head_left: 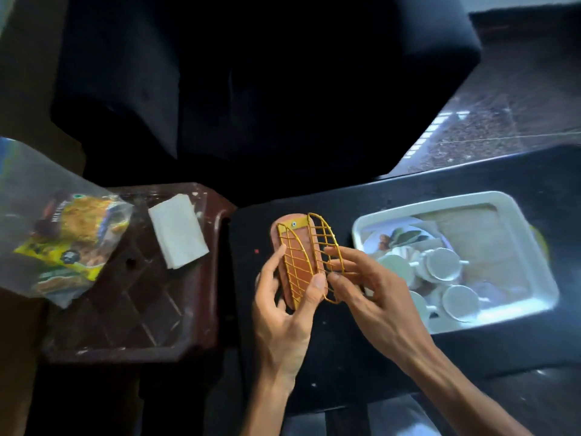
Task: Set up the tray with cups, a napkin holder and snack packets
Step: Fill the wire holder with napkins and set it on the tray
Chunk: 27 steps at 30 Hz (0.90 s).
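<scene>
A dim room, a dark worktop [471,357] in front and a brown plastic stool [132,309] standing left of it. Both hands hold the napkin holder [301,256] over the worktop: the left hand [283,313] clamped on its lower end, thumb across the gold wire, the right hand [367,287] with fingers hooked through the right-hand wire panel. Its long axis runs away from the person, the reddish base facing up at us.

The white tray [534,262] lies just right of the holder, nearer the right hand, with white cups [441,264] already piled in it over a patterned plate. I'd judge the holder goes rightward next.

The napkins [177,229] sit on the stool, well left of the holder. Further left, snack packets [75,240] in a clear bag; only part of a word, perhaps "MIXTURE", shows, too blurred to be sure.
</scene>
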{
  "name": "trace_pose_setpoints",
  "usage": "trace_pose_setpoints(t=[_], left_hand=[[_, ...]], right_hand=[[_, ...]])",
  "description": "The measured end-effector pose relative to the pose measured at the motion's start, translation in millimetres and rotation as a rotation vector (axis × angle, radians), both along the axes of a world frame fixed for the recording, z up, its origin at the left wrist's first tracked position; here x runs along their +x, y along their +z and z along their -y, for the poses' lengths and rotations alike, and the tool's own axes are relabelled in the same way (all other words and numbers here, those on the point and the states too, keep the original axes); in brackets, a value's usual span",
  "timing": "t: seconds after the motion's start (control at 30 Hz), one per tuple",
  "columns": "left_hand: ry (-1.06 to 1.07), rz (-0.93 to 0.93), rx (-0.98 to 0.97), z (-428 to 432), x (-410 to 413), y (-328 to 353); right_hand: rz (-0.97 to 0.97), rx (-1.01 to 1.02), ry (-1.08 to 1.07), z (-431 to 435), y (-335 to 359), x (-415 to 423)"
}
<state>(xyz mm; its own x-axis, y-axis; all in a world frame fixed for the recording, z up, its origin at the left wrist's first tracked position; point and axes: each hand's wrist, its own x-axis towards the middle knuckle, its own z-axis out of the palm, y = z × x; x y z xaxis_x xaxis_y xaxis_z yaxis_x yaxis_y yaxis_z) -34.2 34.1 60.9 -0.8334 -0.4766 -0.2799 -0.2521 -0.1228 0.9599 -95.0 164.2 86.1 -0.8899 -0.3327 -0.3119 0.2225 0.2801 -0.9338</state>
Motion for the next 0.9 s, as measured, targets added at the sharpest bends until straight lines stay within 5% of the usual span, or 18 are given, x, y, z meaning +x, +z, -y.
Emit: trace_pose_setpoints(t=[0.17,0.43,0.6,0.9], left_hand=[[-0.061,0.061,-0.093,-99.4,-12.3,7.0],[-0.250,0.070,0.264,-227.9,-64.0,26.2],[-0.362,0.168,0.416,-274.6,-97.5,12.5],[-0.370,0.349,0.415,-309.9,-126.3,-42.3]], right_hand=[[-0.018,0.120,-0.113,-93.6,5.4,-1.3],[-0.056,0.268,-0.286,-222.0,20.6,-35.4],[0.080,0.297,-0.276,-274.9,4.2,-62.5],[0.264,0.298,-0.256,-314.5,-61.2,-88.5]])
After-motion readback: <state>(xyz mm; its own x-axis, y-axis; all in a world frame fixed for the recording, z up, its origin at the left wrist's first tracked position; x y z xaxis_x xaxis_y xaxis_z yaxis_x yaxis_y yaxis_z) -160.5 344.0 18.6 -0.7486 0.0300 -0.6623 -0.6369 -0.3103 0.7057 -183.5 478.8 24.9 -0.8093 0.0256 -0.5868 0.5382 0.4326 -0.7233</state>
